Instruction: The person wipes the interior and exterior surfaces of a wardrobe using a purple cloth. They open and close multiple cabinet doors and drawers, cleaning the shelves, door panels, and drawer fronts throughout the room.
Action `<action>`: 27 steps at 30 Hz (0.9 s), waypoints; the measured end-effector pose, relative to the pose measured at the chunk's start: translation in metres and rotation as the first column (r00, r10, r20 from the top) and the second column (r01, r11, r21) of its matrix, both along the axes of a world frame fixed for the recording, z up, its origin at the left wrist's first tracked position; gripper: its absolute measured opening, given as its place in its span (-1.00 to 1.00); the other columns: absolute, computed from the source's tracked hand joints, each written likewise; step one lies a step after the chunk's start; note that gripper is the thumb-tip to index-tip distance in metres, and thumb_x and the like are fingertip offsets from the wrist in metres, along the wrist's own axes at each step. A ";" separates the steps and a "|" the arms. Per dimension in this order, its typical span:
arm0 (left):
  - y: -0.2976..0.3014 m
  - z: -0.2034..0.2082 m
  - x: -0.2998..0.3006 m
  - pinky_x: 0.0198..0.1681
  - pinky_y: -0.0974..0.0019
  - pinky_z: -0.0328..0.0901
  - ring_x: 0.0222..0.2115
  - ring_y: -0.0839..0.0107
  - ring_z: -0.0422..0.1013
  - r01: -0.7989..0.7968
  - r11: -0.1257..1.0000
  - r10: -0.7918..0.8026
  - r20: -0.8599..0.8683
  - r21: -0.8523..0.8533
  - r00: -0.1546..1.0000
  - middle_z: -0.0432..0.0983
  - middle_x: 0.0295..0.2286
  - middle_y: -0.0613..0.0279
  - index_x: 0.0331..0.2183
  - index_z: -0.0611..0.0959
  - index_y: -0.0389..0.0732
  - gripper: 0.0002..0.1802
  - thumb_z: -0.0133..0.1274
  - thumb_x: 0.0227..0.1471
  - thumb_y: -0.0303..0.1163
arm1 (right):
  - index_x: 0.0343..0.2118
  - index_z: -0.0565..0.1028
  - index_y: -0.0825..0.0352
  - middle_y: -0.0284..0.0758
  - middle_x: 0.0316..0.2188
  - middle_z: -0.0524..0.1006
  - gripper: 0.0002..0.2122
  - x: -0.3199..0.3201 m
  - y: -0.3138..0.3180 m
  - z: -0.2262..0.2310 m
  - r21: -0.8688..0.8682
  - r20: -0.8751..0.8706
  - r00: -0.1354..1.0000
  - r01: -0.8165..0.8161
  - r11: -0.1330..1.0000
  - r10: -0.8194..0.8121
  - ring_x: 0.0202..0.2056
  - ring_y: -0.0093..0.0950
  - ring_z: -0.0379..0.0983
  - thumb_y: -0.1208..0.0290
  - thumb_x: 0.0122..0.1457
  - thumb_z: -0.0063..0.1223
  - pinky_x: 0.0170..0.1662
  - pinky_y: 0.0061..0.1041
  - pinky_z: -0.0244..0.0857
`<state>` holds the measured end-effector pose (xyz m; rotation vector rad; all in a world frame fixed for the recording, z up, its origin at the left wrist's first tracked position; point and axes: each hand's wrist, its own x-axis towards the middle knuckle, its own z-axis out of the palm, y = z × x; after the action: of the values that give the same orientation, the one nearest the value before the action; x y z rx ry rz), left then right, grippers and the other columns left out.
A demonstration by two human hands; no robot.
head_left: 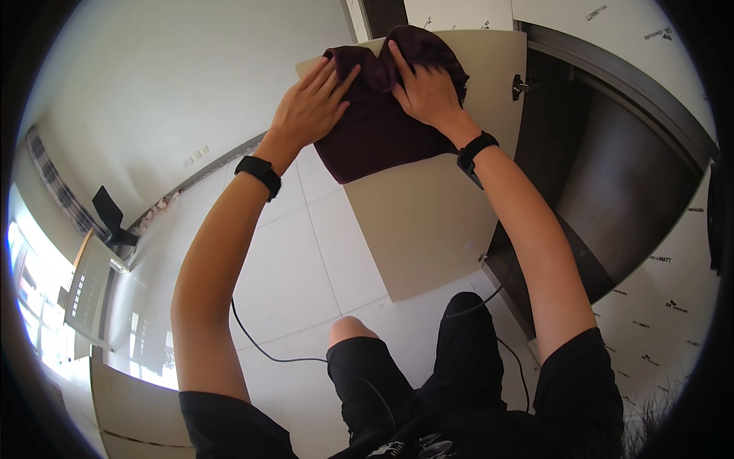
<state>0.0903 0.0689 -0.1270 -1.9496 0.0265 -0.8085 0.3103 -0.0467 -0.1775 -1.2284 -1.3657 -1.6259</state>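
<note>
A dark maroon cloth (390, 138) hangs in front of a beige cabinet door (420, 222), its upper part bunched and folded. My left hand (310, 107) is at the cloth's upper left corner, the index finger lying over the fabric and the other fingers along its edge. On the upper right part, my right hand (430, 93) grips the bunched fabric; its index finger stretches up across a fold, while the other fingertips are partly hidden in the cloth. The cloth's lower left part reaches past the door's side edge, over the floor.
To the right stands a dark open cabinet (612, 176), with a hinge (520, 87) at the door. A black cable (287, 359) runs past my legs over the white tiled floor (283, 252). A black chair (113, 218) and a table (88, 287) are by the left window.
</note>
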 end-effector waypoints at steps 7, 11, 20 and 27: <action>0.013 -0.047 -0.006 0.30 0.15 -0.03 0.12 0.11 0.23 0.019 0.999 -0.021 -0.050 -0.039 0.999 0.42 -0.05 -0.04 0.19 0.29 -0.23 -0.35 -0.10 0.15 -0.11 | 0.28 0.17 0.15 -0.15 -0.35 0.54 -0.35 -0.022 -0.003 -0.040 -0.358 -0.110 0.993 -0.006 0.934 -0.036 -0.34 -0.23 0.52 0.21 0.09 0.04 -0.24 -0.29 0.41; 0.012 -0.091 -0.001 0.30 0.12 -0.04 0.11 0.11 0.23 0.026 0.998 -0.030 -0.091 -0.051 0.995 0.42 -0.05 -0.06 0.17 0.33 -0.27 -0.35 -0.09 0.14 -0.09 | 0.26 0.21 0.15 -0.08 -0.17 0.53 -0.38 -0.015 0.004 -0.077 -0.244 0.018 0.997 -0.072 0.967 0.079 -0.21 -0.17 0.52 0.19 0.10 0.02 -0.13 -0.26 0.41; 0.018 -0.200 -0.002 0.30 0.19 -0.04 0.09 0.22 0.27 -0.005 0.991 -0.025 -0.214 -0.137 0.977 0.46 -0.06 0.04 0.15 0.36 -0.25 -0.37 -0.12 0.16 -0.06 | 0.24 0.22 0.16 -0.02 0.15 0.29 -0.41 -0.003 -0.003 -0.175 -0.563 -0.103 0.992 -0.115 0.819 0.068 0.11 -0.07 0.30 0.13 0.15 -0.01 0.11 -0.13 0.26; 0.026 -0.293 -0.008 0.25 0.24 0.06 -0.01 0.30 0.36 -0.010 0.998 -0.012 -0.335 -0.064 0.942 0.52 -0.15 0.16 0.11 0.45 -0.14 -0.46 -0.11 0.17 -0.10 | 0.29 0.13 -0.02 -0.25 0.24 0.20 -0.43 0.013 -0.017 -0.249 -0.744 -0.034 0.993 -0.103 0.660 0.116 0.19 -0.13 0.20 0.10 0.21 -0.07 0.23 -0.13 0.11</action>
<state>0.0820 0.0954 -0.4195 -2.1294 0.2070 -0.4736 0.3235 -0.0635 -0.4267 -1.5252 -2.1945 -0.9724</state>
